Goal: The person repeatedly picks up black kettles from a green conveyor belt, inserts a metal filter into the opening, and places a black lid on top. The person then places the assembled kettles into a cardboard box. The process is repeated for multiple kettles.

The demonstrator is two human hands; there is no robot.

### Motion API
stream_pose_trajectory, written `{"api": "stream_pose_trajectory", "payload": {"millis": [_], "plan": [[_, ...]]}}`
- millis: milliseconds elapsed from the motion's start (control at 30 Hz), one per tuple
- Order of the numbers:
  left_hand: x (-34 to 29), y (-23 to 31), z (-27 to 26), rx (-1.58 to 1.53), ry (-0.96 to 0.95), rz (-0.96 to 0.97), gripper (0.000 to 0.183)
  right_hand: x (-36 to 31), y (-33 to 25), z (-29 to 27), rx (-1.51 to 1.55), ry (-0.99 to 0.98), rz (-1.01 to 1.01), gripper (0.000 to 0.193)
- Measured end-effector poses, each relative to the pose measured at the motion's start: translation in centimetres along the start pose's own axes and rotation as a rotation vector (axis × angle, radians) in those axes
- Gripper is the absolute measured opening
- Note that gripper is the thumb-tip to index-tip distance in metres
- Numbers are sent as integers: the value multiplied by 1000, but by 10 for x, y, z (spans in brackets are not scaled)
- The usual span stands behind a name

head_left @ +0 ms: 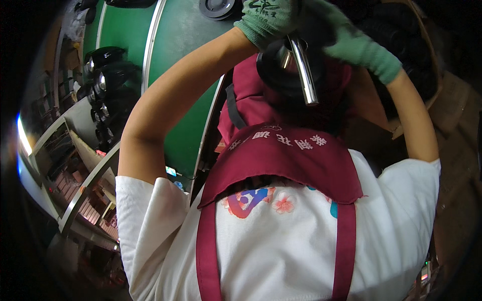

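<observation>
Over my lap is a round black piece with a shiny chrome tube (305, 75) slanting down across it. My left hand (268, 19), in a green knit glove, is closed against the tube's upper end; the picture's top edge cuts off most of its fingers. From the right, my right hand (351, 42), gloved the same, curls round a dark part of the same piece. Shadow hides how the fingers sit and where the tube joins the black part.
On the green work table (188, 130) at left lie several black rounded parts with shiny chrome pieces (104, 75). A black disc-shaped part (217, 7) lies at the table's far side. Cardboard (454, 100) and dark bundled items (396, 35) are at right. A metal frame (83, 200) stands at lower left.
</observation>
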State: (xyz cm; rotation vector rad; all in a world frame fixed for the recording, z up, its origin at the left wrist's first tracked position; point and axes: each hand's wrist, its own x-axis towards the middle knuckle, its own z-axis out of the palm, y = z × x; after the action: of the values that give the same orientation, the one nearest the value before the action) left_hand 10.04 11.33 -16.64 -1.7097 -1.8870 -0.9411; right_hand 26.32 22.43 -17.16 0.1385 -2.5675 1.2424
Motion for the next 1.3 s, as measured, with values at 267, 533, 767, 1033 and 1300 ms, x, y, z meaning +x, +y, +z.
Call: {"api": "stream_pose_trajectory", "payload": {"millis": [267,533,767,1033,1300], "plan": [[10,32,-81,219,-432,-184,54,31,-15,10,-689,-278,-153,70],[12,35,-96,-518,-1506,-1010,57,41,14,57,-726,-248,-163,54],[4,43,-97,-335,-1435,-911,53,60,64,74,-600,-315,-141,41],[-7,45,-95,-210,-1432,-808,50,80,115,181,-279,-54,-295,31],[-21,45,-95,5,-1367,-724,48,54,70,172,-287,248,-254,18]]}}
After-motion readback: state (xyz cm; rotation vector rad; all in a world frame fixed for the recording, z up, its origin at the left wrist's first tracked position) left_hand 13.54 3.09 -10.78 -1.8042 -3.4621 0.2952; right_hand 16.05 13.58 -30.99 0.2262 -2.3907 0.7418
